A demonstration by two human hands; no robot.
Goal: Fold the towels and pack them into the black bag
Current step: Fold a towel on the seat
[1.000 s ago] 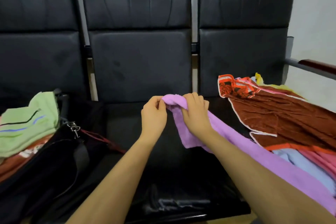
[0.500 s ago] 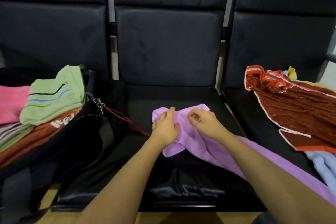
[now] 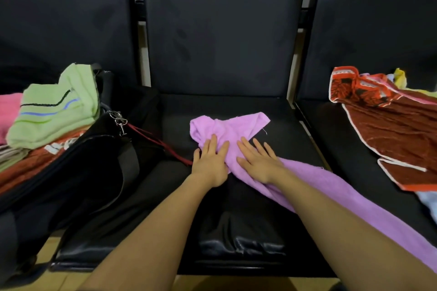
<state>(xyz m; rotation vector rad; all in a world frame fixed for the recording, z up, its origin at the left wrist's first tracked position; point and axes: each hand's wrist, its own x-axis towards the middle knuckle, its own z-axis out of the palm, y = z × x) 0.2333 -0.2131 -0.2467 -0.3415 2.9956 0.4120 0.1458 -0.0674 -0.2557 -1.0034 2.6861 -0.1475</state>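
Note:
A purple towel [image 3: 227, 127] lies bunched on the middle black seat [image 3: 283, 146], and its long end trails off to the lower right under my right forearm. My left hand [image 3: 210, 160] and my right hand [image 3: 256, 159] both press flat on the towel with straight fingers, side by side. The black bag [image 3: 78, 172] lies open on the left seat, with folded towels stacked in it: a light green one [image 3: 54, 108] on top, a pink one [image 3: 9, 111] and a rust-red one [image 3: 35, 163] beneath.
On the right seat a brown towel with orange and white trim [image 3: 392, 132] lies spread over other cloths, with a pale blue one [image 3: 428, 201] and a yellow one [image 3: 399, 75] showing. A metal clip [image 3: 118, 120] and a red cord [image 3: 160, 144] hang from the bag. Black seat backs stand behind.
My hands have lowered the purple towel from the air onto the middle seat, let go of its edge and flattened out on top of it. The view has tilted down and shifted left.

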